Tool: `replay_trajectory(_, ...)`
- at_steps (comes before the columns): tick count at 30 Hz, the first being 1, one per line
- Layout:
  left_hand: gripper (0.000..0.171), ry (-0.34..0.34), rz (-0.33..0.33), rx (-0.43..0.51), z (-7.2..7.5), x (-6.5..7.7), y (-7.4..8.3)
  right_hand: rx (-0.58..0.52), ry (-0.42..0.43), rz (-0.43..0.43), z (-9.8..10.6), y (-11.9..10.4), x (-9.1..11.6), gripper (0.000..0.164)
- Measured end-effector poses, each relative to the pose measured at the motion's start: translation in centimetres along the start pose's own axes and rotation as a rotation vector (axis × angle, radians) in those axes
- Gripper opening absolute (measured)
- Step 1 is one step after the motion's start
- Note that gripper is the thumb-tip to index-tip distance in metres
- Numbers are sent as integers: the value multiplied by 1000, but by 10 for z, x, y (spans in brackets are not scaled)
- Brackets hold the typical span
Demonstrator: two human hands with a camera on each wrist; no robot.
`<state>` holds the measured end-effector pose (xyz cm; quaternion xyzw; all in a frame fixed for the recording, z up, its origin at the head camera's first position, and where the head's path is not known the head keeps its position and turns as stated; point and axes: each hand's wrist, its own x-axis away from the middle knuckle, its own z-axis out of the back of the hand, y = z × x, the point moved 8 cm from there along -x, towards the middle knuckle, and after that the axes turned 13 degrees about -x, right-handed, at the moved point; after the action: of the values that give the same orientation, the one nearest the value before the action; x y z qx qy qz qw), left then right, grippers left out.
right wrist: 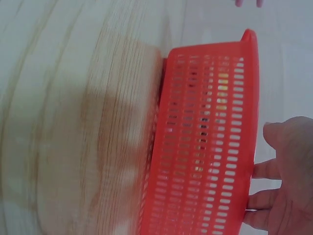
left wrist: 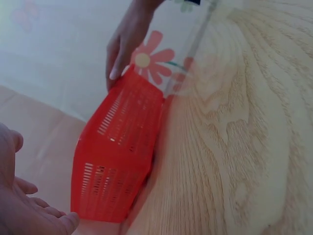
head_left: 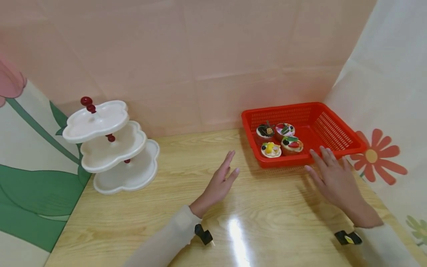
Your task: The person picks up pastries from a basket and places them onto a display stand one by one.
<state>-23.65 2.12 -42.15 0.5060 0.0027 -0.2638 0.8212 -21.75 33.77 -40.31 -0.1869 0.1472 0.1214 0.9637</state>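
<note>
A red plastic basket point(head_left: 281, 161) with slotted walls stands at the back right of the table. Inside, bunched toward its left end, are several small cupcakes: one with yellow topping point(head_left: 271, 150), one with red and green topping point(head_left: 291, 145), a dark-topped one point(head_left: 265, 131) and a pinkish one point(head_left: 285, 129). My right hand point(head_left: 337, 181) is at the basket's front rim, its extended fingertips at or just over the edge; firm contact cannot be told. My left hand point(head_left: 218, 181) hovers above the table, left of the basket, fingers extended and holding nothing.
A white three-tier cake stand point(head_left: 111, 150) with scalloped plates and a red knob point(head_left: 86, 101) stands at the left. Behind the wooden table point(head_left: 186, 159) hangs a pinkish cloth point(head_left: 213, 66). Flower-printed sheets point(head_left: 383, 92) border the sides.
</note>
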Motion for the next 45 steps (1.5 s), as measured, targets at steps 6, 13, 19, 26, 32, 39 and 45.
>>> replay_trajectory(6,61,4,-23,-4,-9,-11,7,27,12,-2,7,18,-4,61)
replay_trajectory(13,62,-12,-11,-16,-18,-22,15,28,-15,-24,10,34,-6,62)
replay_trajectory(19,64,-50,-12,-2,-29,-29,20,28,-24,-3,9,37,-10,65)
replay_trajectory(26,61,-64,-15,-3,-40,-38,23,56,-22,10,11,37,-13,71)
replay_trajectory(32,60,-77,-12,4,-47,-45,25,71,-24,22,12,39,-17,76)
replay_trajectory(39,65,-70,50,-38,-50,-50,16,77,41,30,15,57,-20,69)
replay_trajectory(45,69,-90,109,-28,-56,-51,10,83,81,-58,15,78,-16,61)
